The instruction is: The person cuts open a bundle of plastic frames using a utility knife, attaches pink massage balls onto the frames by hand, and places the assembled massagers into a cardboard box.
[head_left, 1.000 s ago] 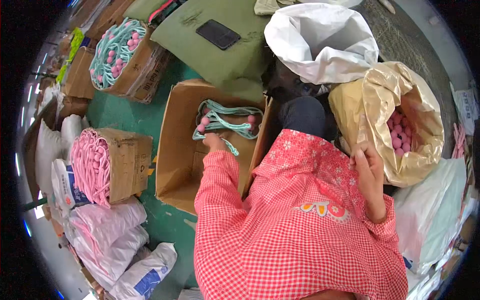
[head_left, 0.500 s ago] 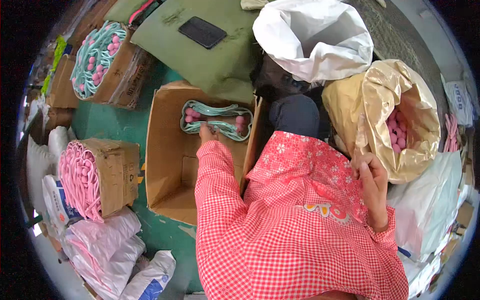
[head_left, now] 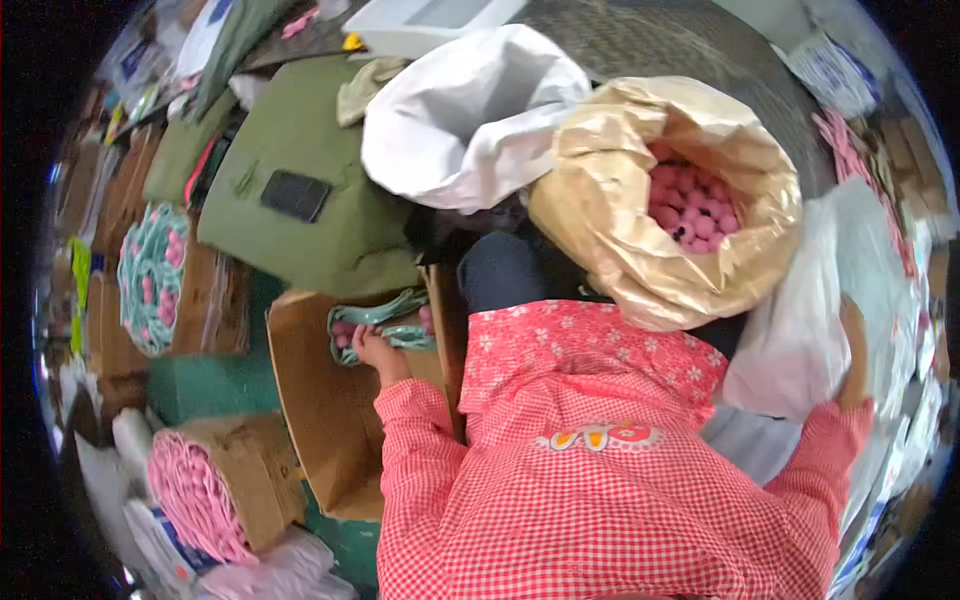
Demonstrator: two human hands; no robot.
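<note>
My left hand [head_left: 375, 350] reaches into an open cardboard box [head_left: 325, 420]. Its fingers are closed on a looped bundle of teal cord [head_left: 408, 335] with pink balls, which lies at the far end inside the box. Over on the right side, my right hand [head_left: 853, 335] is at the edge of a whitish plastic bag [head_left: 795, 345] that looks pinkish inside. The bag and the angle hide most of its fingers, so its grip does not show.
A gold sack [head_left: 590, 215] of pink balls [head_left: 695, 205] stands in front of me beside an open white sack [head_left: 410, 150]. To the left are a box of teal cords [head_left: 150, 280] and a box of pink cords [head_left: 195, 490]. A green covered bundle [head_left: 330, 240] lies beyond my box.
My view has turned toward the right. The right hand has gone from beside the gold sack out to the whitish bag. My left hand stays at the teal cord.
</note>
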